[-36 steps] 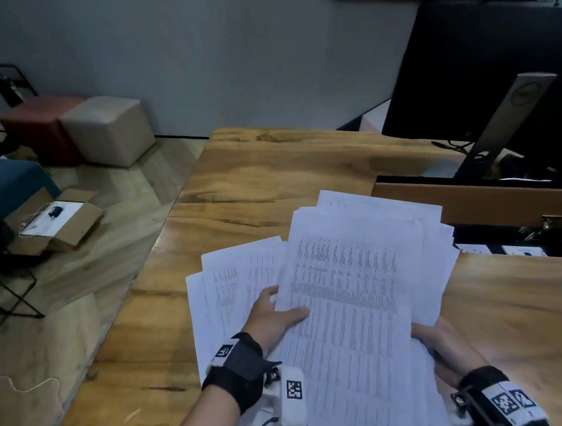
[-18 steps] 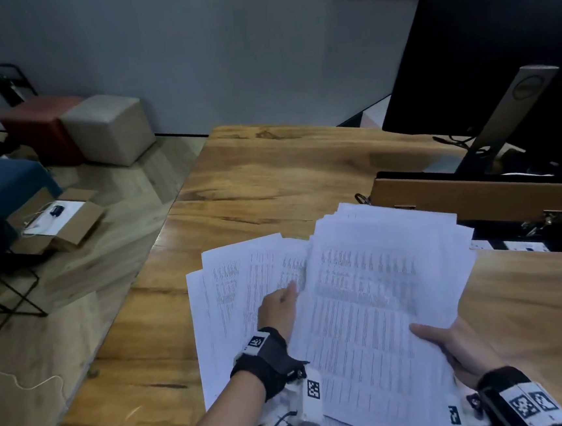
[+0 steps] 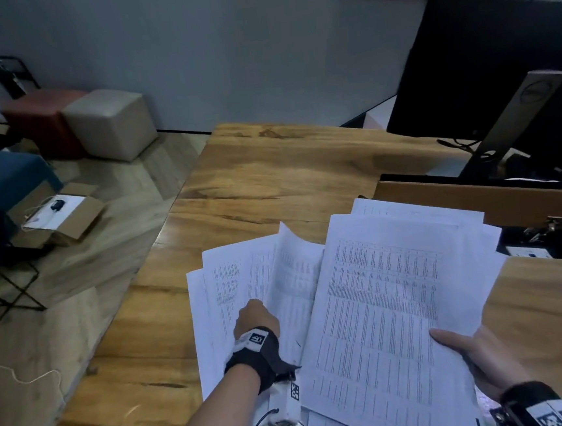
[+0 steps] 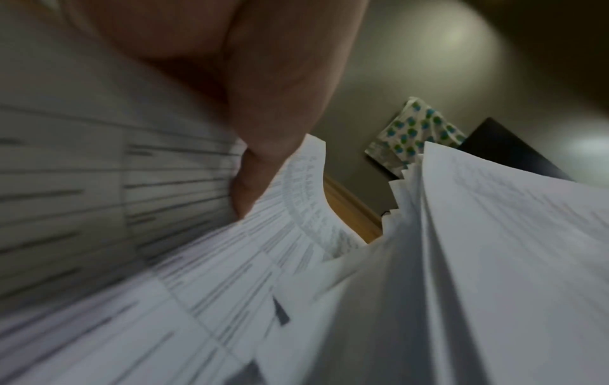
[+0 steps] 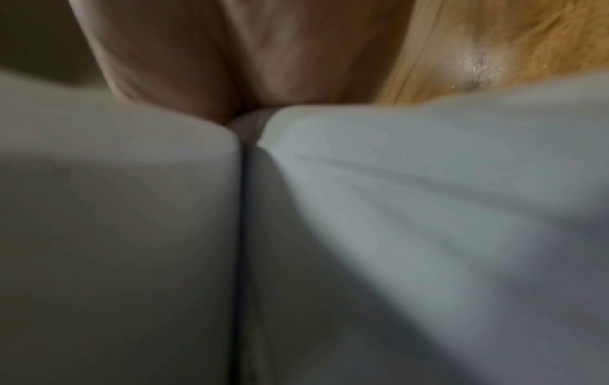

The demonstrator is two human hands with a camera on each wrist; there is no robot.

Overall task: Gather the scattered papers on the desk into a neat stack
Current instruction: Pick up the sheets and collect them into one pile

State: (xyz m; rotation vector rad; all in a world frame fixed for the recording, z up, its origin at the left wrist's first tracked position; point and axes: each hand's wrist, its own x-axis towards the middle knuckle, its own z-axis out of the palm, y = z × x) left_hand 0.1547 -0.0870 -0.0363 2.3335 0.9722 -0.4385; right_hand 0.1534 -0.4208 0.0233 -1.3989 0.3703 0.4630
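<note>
A: Moved since half a second back?

B: Left hand [image 3: 256, 320] no longer flat on top. Now knuckles up, fingers tucked beneath one sheet [image 3: 291, 273], which curls up off the desk [image 3: 285, 165]. Bundle [image 3: 383, 306] swung a little to the right too.

A: Grip, seen from the left wrist?

B: Pinching that sheet [image 4: 306, 198] against a fingertip of the left hand [image 4: 263, 91]. Blurred, but curled round it.

A: And the right hand [image 3: 483, 361]?

B: Clamped on the bundle's near right corner, thumb on top, fingers hidden below. From its wrist, only the right hand [image 5: 230, 52] and white paper [image 5: 395, 208], out of focus.

A: Counts?

B: Two hands. One bundle, raised off the desk and tilted; too many leaves to count. Left of it, at least three fanned papers [image 3: 231, 278] lying on the wood, plus the lifted one.

A: Further out?

B: One monitor [image 3: 483, 59] on its stand at the desk's far right. On the floor to the left, one open box [image 3: 65, 214]. Beyond, against the wall, two stools: one beige [image 3: 108, 122], one red [image 3: 40, 121], touching.
</note>
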